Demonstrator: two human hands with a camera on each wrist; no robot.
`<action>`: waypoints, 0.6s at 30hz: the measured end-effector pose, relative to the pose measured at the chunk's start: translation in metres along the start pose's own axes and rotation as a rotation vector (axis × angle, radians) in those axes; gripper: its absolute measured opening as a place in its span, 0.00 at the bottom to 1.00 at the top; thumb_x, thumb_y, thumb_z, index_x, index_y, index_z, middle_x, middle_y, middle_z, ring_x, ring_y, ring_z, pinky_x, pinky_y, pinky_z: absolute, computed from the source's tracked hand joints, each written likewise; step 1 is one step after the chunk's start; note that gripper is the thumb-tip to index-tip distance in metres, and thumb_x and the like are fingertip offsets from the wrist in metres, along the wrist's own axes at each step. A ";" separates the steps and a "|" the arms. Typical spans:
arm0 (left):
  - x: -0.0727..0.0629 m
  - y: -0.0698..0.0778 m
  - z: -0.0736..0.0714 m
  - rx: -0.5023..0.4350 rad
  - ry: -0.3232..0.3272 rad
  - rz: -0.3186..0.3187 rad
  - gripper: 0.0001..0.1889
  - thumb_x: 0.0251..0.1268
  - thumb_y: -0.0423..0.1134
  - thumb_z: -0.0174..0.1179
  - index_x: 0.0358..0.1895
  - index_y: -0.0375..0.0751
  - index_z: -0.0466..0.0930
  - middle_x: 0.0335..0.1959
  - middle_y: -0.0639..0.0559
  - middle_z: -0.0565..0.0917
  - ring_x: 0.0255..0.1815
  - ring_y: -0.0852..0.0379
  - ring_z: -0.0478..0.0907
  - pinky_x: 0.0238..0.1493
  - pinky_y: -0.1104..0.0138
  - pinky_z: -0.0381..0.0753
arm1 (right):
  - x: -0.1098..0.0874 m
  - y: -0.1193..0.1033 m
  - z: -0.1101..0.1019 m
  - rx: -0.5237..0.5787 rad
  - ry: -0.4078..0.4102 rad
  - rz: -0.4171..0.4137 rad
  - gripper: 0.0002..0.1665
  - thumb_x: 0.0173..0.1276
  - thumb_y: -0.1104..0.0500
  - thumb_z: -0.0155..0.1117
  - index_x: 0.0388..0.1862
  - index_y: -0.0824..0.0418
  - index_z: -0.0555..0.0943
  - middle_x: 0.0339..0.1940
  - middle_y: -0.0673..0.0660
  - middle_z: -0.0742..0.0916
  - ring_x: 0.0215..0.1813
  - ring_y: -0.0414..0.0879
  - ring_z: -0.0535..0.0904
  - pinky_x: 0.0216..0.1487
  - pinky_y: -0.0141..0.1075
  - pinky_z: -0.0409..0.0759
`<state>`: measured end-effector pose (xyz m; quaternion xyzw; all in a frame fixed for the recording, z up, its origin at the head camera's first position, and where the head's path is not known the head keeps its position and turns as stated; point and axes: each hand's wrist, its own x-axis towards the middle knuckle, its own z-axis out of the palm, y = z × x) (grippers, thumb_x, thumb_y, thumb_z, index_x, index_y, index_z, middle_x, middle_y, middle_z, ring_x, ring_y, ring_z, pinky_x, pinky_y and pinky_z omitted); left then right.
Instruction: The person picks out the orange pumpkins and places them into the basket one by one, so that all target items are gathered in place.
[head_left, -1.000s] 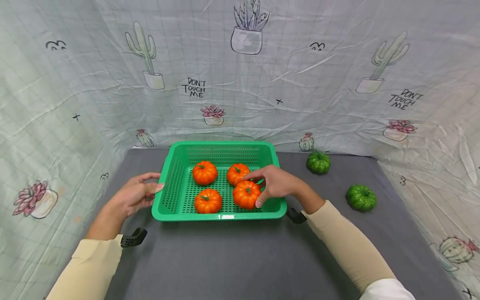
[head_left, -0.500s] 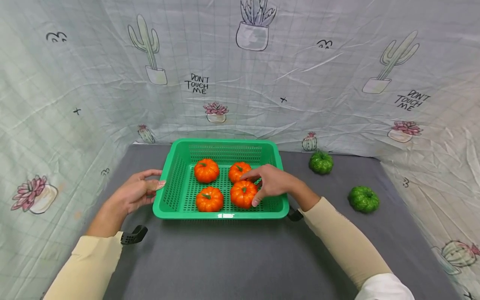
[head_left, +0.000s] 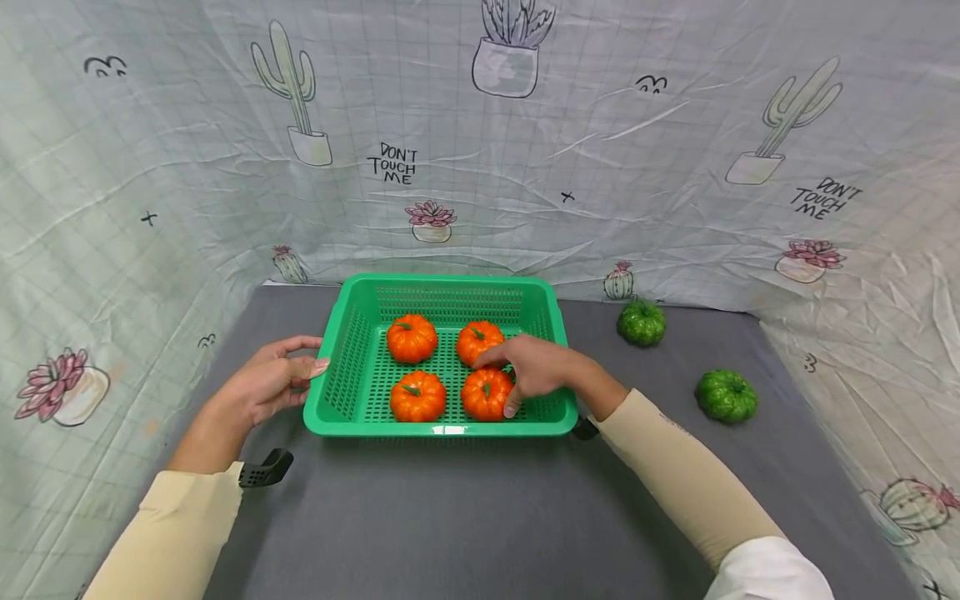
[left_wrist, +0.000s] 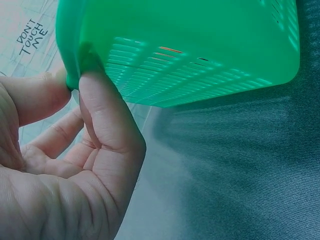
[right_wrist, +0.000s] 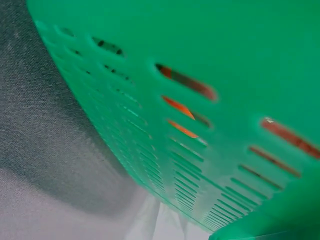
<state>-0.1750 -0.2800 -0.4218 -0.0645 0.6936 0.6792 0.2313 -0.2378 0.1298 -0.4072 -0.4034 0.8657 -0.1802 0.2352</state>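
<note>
A green plastic basket (head_left: 442,430) with slotted walls holds several orange pumpkins. My left hand (head_left: 273,383) pinches its left rim between thumb and fingers, plainly seen in the left wrist view (left_wrist: 80,150). My right hand (head_left: 536,371) reaches over the right side into the basket. It grips the front-right pumpkin (head_left: 486,395), thumb on the near right side and fingers at the back. Beside this are the back-right pumpkin (head_left: 478,342), the back-left pumpkin (head_left: 412,338) and the front-left pumpkin (head_left: 417,397). In the right wrist view the basket wall (right_wrist: 240,60) hides the hand.
Two green pumpkins lie on the grey table (head_left: 420,508) to the right of the basket: one at the back (head_left: 641,322), another nearer (head_left: 727,396). A fabric curtain (head_left: 487,183) printed with cacti encloses the back and sides.
My right hand has moved the front-right pumpkin slightly left, then down towards the basket floor. My left hand has stayed on the rim. The head view has shifted a little.
</note>
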 end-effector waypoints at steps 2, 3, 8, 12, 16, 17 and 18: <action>-0.001 0.000 0.000 0.014 0.005 -0.008 0.24 0.76 0.38 0.63 0.69 0.46 0.66 0.38 0.61 0.89 0.35 0.63 0.85 0.41 0.65 0.89 | 0.000 -0.001 0.002 -0.017 -0.011 0.013 0.46 0.52 0.53 0.88 0.70 0.53 0.79 0.69 0.53 0.84 0.65 0.49 0.80 0.68 0.46 0.81; -0.002 0.000 -0.001 0.024 0.009 -0.011 0.24 0.76 0.38 0.63 0.69 0.47 0.66 0.38 0.61 0.89 0.36 0.63 0.85 0.42 0.65 0.89 | 0.001 -0.002 0.003 -0.026 -0.015 0.018 0.46 0.52 0.53 0.88 0.70 0.52 0.79 0.69 0.53 0.84 0.65 0.49 0.80 0.67 0.45 0.81; -0.004 0.001 -0.002 0.065 0.023 -0.013 0.25 0.77 0.40 0.63 0.70 0.47 0.65 0.38 0.62 0.88 0.37 0.64 0.85 0.42 0.65 0.89 | 0.003 -0.005 0.008 -0.063 -0.021 0.015 0.46 0.53 0.54 0.87 0.71 0.52 0.78 0.69 0.54 0.84 0.63 0.50 0.80 0.67 0.46 0.81; -0.006 0.002 -0.003 0.087 0.026 -0.009 0.29 0.76 0.41 0.64 0.73 0.44 0.63 0.38 0.62 0.88 0.37 0.64 0.85 0.44 0.65 0.89 | 0.005 -0.005 0.012 -0.095 -0.015 0.000 0.46 0.54 0.56 0.87 0.73 0.53 0.77 0.70 0.53 0.83 0.65 0.51 0.80 0.69 0.47 0.80; -0.008 0.001 -0.004 0.124 0.035 -0.014 0.35 0.77 0.42 0.63 0.79 0.39 0.56 0.39 0.64 0.87 0.39 0.64 0.85 0.44 0.65 0.89 | 0.007 -0.007 0.014 -0.122 -0.025 -0.004 0.48 0.55 0.56 0.86 0.74 0.54 0.75 0.72 0.53 0.82 0.68 0.51 0.79 0.72 0.47 0.78; -0.009 0.002 -0.004 0.134 0.036 -0.012 0.37 0.77 0.42 0.63 0.80 0.38 0.55 0.39 0.64 0.87 0.39 0.64 0.85 0.45 0.65 0.89 | 0.006 -0.007 0.014 -0.129 -0.026 -0.003 0.48 0.55 0.56 0.86 0.75 0.55 0.75 0.73 0.53 0.81 0.70 0.51 0.78 0.72 0.47 0.78; -0.009 0.002 -0.003 0.141 0.035 -0.010 0.38 0.78 0.42 0.62 0.81 0.37 0.54 0.39 0.65 0.87 0.39 0.65 0.85 0.45 0.66 0.88 | 0.005 -0.008 0.013 -0.133 -0.026 -0.003 0.48 0.56 0.56 0.86 0.75 0.56 0.74 0.73 0.53 0.81 0.71 0.51 0.77 0.74 0.48 0.77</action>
